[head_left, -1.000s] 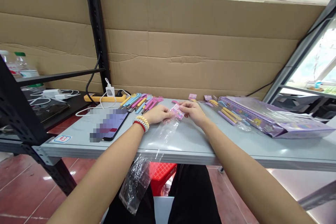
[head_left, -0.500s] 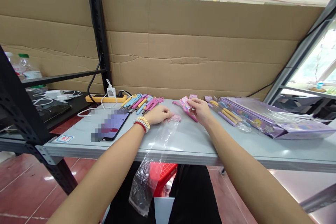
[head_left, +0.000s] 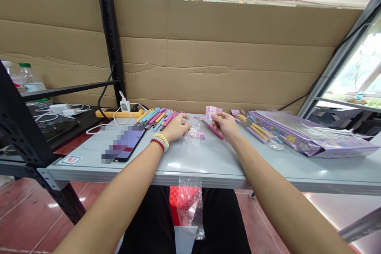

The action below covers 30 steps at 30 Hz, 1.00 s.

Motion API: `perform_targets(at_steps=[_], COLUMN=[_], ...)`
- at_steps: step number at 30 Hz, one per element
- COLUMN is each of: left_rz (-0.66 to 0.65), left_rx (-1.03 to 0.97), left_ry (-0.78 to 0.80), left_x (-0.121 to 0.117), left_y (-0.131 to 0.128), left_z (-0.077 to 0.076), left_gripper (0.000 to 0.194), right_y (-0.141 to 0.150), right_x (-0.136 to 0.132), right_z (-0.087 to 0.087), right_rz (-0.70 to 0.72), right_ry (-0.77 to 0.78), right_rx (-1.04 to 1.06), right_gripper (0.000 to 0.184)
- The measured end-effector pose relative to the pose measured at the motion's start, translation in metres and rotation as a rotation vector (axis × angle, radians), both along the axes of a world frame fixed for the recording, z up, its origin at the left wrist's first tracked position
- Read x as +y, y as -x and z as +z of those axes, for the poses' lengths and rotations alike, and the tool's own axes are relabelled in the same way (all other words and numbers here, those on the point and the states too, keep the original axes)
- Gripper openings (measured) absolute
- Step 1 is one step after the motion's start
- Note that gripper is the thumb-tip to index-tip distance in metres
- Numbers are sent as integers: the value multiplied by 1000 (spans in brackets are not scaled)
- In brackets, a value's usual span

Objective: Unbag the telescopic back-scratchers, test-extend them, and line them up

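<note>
My right hand pinches a small pink printed card, held upright above the table. Just under those fingers a pink-handled utensil lies slantwise; whether the hand also touches it is unclear. My left hand hovers low over the table with thumb and index finger apart, close to thin clear film. A long clear plastic bag droops over the table's front edge. Another pink card lies between my hands. Left of them, colourful forks with yellow, blue, pink and purple handles lie in a row.
A phone lies on the grey table at left, before a yellow power strip with white cables. Bagged utensils and a purple box occupy the right. Cardboard stands behind. Below is a red basket.
My left hand has moved slightly left and its fingers have parted. The clear bag has swung right and hangs straighter. My right hand has turned the pink card more upright.
</note>
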State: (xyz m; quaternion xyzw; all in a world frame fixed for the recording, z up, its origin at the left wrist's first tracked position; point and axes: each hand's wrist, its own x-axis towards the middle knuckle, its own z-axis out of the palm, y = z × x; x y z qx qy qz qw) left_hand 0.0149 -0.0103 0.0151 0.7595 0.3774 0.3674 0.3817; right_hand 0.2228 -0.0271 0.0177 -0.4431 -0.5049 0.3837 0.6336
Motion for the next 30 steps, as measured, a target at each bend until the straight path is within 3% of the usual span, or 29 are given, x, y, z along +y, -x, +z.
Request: perform_targets(at_steps=[9,19,30], left_rz=[8,-7,-3], left_rx=[-10,-48,-3], left_ry=[18,62,36], left_x=[-3,12,11], left_y=[-1,-1,0], left_z=[2,-6,-6], left_gripper=[34,23,21], right_y=[-1,0,0], right_x=[-1,0,-1], right_z=[1,4,4], right_rz=[-11,-48,-84], right_ry=[23,56,66], right_rx=[-24,-3,-48], right_gripper=[36,16,14])
